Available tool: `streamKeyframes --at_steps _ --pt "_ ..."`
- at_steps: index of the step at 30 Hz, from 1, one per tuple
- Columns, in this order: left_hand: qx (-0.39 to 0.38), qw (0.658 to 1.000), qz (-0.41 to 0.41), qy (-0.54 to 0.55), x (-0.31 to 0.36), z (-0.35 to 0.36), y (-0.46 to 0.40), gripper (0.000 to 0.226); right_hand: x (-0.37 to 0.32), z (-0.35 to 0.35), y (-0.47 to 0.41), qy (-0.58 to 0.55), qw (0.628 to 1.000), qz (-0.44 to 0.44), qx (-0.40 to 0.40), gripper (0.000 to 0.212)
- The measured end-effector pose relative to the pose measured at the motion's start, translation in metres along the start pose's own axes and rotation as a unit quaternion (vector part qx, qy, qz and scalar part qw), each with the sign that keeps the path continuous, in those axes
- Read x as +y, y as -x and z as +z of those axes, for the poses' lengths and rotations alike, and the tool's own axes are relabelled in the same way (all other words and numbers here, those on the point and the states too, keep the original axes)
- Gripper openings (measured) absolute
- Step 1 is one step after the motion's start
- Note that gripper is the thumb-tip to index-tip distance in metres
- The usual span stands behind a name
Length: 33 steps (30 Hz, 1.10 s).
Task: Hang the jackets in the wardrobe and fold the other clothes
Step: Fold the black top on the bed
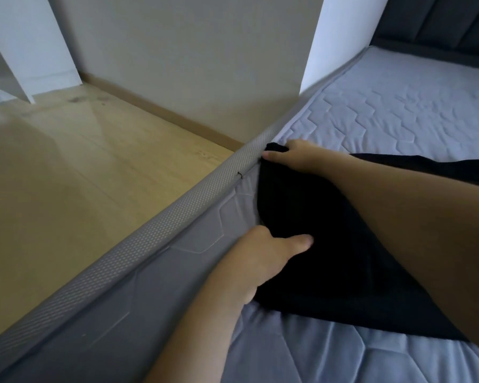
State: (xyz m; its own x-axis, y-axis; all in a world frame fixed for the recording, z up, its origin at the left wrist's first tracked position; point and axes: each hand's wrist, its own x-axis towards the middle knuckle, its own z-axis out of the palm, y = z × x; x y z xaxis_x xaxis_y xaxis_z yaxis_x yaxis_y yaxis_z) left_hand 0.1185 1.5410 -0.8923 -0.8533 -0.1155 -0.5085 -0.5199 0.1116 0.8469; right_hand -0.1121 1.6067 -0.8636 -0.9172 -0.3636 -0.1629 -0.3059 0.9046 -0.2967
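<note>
Both hands are on the black garment (324, 233), which lies spread on the grey quilted mattress (398, 111) right at its near edge. The left hand (266, 252) pinches the cloth's lower edge, thumb lying on top and fingers tucked beneath. The right hand (293, 154) grips the upper corner by the mattress's textured border (155, 230), fingers curled over the fabric. Beyond the edge is the wooden floor (80, 161) and a pale wall (191, 64).
</note>
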Motion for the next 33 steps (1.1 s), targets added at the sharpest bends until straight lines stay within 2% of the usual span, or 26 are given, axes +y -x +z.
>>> streamKeyframes --at_steps 4,7,9,11,12,14,17,20,23,25,27,28,31,33 --pt "-0.075 0.991 -0.038 0.1 0.0 -0.017 -0.01 0.056 -0.01 -0.01 -0.002 -0.062 0.996 0.012 0.065 0.061" --pt "-0.111 0.986 -0.036 0.117 0.031 -0.046 0.004 0.034 -0.03 -0.067 0.012 -0.162 0.977 0.025 0.136 0.061" --pt "-0.083 0.995 0.0 0.056 0.071 -0.071 0.01 0.035 -0.04 -0.111 0.019 -0.244 0.951 0.047 0.184 0.062" --pt "0.025 0.99 0.053 -0.13 0.135 -0.097 0.025 0.036 -0.052 -0.168 0.033 -0.325 0.913 0.059 0.238 0.063" --pt "0.109 0.961 0.077 -0.242 0.17 -0.106 0.037 0.033 -0.058 -0.196 0.043 -0.371 0.887 0.057 0.268 0.064" --pt "0.259 0.868 0.13 -0.403 0.24 -0.115 0.071 0.027 -0.07 -0.253 0.066 -0.461 0.824 0.05 0.325 0.062" --pt "0.368 0.761 0.206 -0.492 0.328 -0.11 0.148 0.022 -0.076 -0.331 0.118 -0.57 0.729 0.043 0.376 0.061" --pt "0.385 0.693 0.276 -0.544 0.39 -0.089 0.23 0.013 -0.062 -0.391 0.178 -0.662 0.637 0.035 0.394 0.062" --pt "0.313 0.666 0.311 -0.602 0.424 -0.043 0.308 0.018 -0.028 -0.418 0.235 -0.718 0.578 0.043 0.385 0.061" --pt "0.242 0.673 0.304 -0.629 0.429 0.002 0.354 0.029 0.005 -0.419 0.272 -0.752 0.54 0.033 0.378 0.058" --pt "0.156 0.722 0.281 -0.613 0.42 0.053 0.384 0.036 0.048 -0.407 0.308 -0.778 0.512 0.03 0.362 0.049" --pt "0.104 0.752 0.267 -0.593 0.41 0.078 0.391 0.037 0.073 -0.396 0.325 -0.781 0.516 0.027 0.351 0.041" --pt "-0.087 0.83 0.225 -0.504 0.362 0.161 0.383 0.036 0.16 -0.349 0.376 -0.725 0.59 0.023 0.355 0.022" --pt "-0.2 0.855 0.188 -0.439 0.308 0.218 0.357 0.039 0.222 -0.305 0.401 -0.662 0.651 0.084 0.362 0.029"
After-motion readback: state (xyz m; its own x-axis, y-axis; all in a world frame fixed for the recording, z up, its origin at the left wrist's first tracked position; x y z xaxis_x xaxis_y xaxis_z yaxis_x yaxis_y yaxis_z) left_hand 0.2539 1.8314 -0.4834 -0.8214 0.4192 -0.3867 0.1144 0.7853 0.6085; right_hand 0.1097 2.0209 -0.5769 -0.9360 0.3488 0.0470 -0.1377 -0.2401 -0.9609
